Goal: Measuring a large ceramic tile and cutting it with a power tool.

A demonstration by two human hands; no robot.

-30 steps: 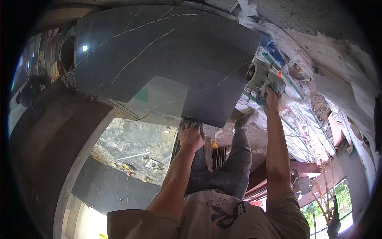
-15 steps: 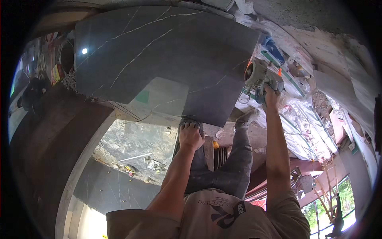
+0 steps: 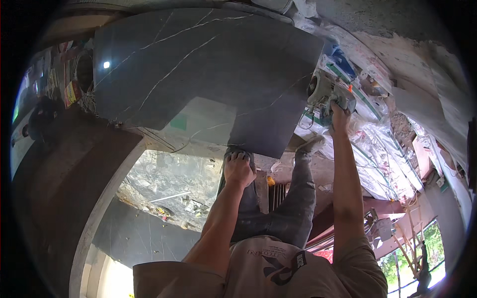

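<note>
A large dark grey slab (image 3: 218, 59) with white veins lies in front of me, its lower middle lit by a pale patch of light. At its right edge my right hand (image 3: 340, 113) is wrapped round a dusty grey handheld power cutter (image 3: 322, 89). The cutter's round front end is beside the slab edge; I cannot tell whether its blade touches it. My left hand (image 3: 239, 169) rests on my bent left knee (image 3: 232, 151) with its fingers curled over it, close to the slab's near edge.
Plastic-wrapped packages (image 3: 375, 144) with green strips lie to the right, with a blue item (image 3: 343, 62) above them. A thin cable (image 3: 171, 147) runs along the slab's near side. Debris (image 3: 194, 204) lies on the floor at lower left, near another dark slab (image 3: 144, 233).
The cutter has shifted very slightly down, along with my right hand. An orange spot at its front end no longer shows. My left hand stays on my knee.
</note>
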